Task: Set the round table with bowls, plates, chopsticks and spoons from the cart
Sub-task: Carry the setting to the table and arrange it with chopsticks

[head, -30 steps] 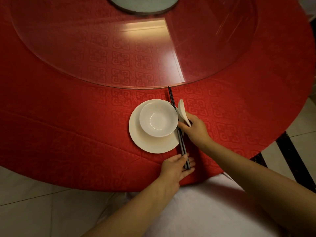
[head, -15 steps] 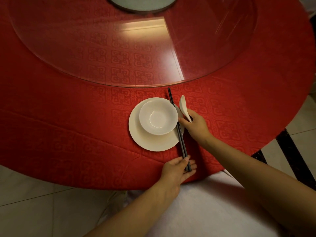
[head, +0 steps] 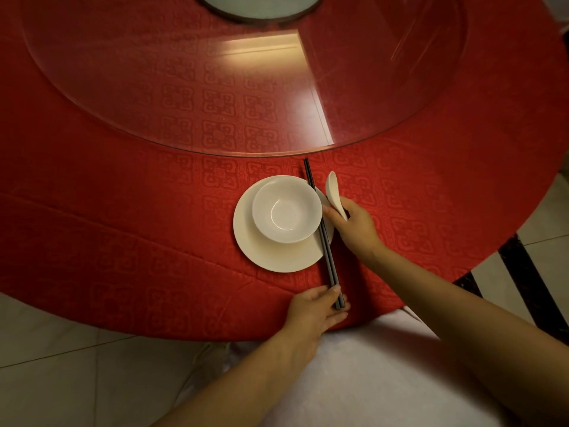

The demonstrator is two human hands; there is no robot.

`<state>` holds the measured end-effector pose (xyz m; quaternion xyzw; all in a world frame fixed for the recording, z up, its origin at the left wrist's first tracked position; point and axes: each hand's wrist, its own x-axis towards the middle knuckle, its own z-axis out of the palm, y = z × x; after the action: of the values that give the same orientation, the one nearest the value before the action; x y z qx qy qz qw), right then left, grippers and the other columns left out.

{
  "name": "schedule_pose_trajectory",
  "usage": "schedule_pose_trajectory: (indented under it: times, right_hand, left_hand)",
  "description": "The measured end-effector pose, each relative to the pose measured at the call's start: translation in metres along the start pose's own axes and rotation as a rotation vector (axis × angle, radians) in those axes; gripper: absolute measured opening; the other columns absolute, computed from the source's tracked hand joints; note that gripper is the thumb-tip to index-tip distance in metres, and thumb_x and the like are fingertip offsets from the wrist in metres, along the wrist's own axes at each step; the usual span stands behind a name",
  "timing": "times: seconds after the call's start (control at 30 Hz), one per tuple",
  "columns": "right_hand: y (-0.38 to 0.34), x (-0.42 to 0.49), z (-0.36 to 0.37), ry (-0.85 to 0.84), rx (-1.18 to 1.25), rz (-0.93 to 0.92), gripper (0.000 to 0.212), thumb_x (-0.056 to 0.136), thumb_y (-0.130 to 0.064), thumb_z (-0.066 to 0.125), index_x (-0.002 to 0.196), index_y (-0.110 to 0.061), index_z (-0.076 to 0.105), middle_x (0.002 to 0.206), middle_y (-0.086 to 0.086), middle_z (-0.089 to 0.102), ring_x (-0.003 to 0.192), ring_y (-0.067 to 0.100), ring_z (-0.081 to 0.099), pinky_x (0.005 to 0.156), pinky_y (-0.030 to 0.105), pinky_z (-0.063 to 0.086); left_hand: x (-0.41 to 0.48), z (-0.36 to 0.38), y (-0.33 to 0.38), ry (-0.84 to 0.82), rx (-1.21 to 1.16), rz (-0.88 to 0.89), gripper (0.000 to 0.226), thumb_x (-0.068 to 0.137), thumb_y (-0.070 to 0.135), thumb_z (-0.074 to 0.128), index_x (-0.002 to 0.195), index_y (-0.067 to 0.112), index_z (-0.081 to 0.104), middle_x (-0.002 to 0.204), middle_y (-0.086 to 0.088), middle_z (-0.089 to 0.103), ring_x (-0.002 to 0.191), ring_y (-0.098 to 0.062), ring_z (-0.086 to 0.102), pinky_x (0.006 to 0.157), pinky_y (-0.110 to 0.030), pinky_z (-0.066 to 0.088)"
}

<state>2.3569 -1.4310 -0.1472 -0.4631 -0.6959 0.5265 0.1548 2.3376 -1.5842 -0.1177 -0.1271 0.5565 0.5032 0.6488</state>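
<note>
Near the tabletop's [head: 123, 229] near edge, a white bowl [head: 287, 209] is sitting on a white plate [head: 271, 251]. Dark chopsticks [head: 321, 232] are lying across the plate's right rim; the left hand [head: 314, 312] is pinching their near ends at the table's edge. The right hand [head: 354, 224] is gripping a white spoon [head: 335, 194] by its handle, fingers curled, just right of the plate.

Glossy white ceramic look on the bowl [head: 286, 209], plate [head: 261, 251] and spoon [head: 335, 192]; surface covered in woven-pattern red cloth [head: 123, 241], topped by clear smooth glass [head: 184, 87].
</note>
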Motion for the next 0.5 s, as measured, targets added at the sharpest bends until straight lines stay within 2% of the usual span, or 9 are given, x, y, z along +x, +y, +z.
schedule_pose_trajectory:
  times: [0.07,0.13,0.2,0.3,0.4,0.47,0.5]
  right_hand:
    - [-0.001,0.0,-0.003,0.033,0.009,0.01,0.026,0.091,-0.03,0.058,0.094,-0.005,0.065,0.079,0.0,0.059,0.07,0.008,0.05,0.063,0.022,0.039]
    - [-0.001,0.002,-0.009,0.075,-0.008,0.017,0.025,0.091,-0.026,0.057,0.091,-0.002,0.064,0.073,0.0,0.055,0.061,0.006,0.045,0.054,0.015,0.036]
    - [-0.005,0.004,-0.016,0.128,-0.044,0.005,0.024,0.091,-0.025,0.057,0.083,-0.002,0.06,0.063,-0.004,0.048,0.051,0.001,0.039,0.044,0.012,0.031]
    - [-0.021,0.01,-0.019,0.161,-0.079,-0.038,0.025,0.09,-0.023,0.057,0.066,-0.018,0.051,0.057,-0.007,0.043,0.048,0.002,0.038,0.043,0.014,0.029]
    - [-0.04,0.014,-0.011,0.094,-0.201,-0.084,0.018,0.09,-0.023,0.057,0.072,-0.019,0.056,0.062,-0.008,0.051,0.053,0.002,0.042,0.045,0.012,0.032]
    - [-0.046,0.015,-0.003,0.046,-0.272,-0.083,0.01,0.089,-0.023,0.058,0.083,-0.016,0.06,0.068,-0.007,0.055,0.058,0.002,0.046,0.046,0.011,0.034]
    - [-0.046,0.015,0.0,0.033,-0.293,-0.079,0.01,0.088,-0.023,0.058,0.085,-0.014,0.06,0.07,-0.006,0.055,0.06,0.005,0.047,0.047,0.012,0.033]
  left_hand:
    - [-0.011,-0.011,0.005,0.012,0.102,0.019,0.004,0.091,0.012,0.057,0.091,0.011,0.061,0.085,-0.005,0.063,0.078,-0.015,0.063,0.065,-0.015,0.055]
    - [-0.022,-0.031,0.014,0.044,0.206,0.062,0.006,0.092,0.011,0.055,0.088,0.012,0.06,0.084,-0.005,0.062,0.076,-0.014,0.061,0.061,-0.014,0.054]
    - [-0.031,-0.055,0.031,0.158,0.296,0.175,0.011,0.092,0.008,0.053,0.085,0.013,0.06,0.083,-0.007,0.062,0.072,-0.016,0.06,0.057,-0.016,0.053]
    - [-0.03,-0.077,0.07,0.394,0.5,0.446,0.015,0.092,0.013,0.054,0.104,0.008,0.061,0.084,-0.007,0.064,0.061,-0.014,0.057,0.046,-0.015,0.05]
    - [-0.013,-0.073,0.109,0.5,0.785,0.648,0.032,0.09,0.026,0.058,0.118,0.012,0.058,0.097,-0.008,0.067,0.06,-0.019,0.062,0.056,-0.024,0.054]
    - [-0.001,-0.063,0.123,0.503,0.915,0.669,0.041,0.089,0.029,0.058,0.126,0.012,0.054,0.1,-0.009,0.067,0.058,-0.021,0.062,0.069,-0.03,0.055]
    - [0.005,-0.06,0.125,0.495,0.939,0.658,0.041,0.09,0.028,0.057,0.127,0.011,0.053,0.094,-0.007,0.067,0.051,-0.018,0.059,0.069,-0.03,0.053]
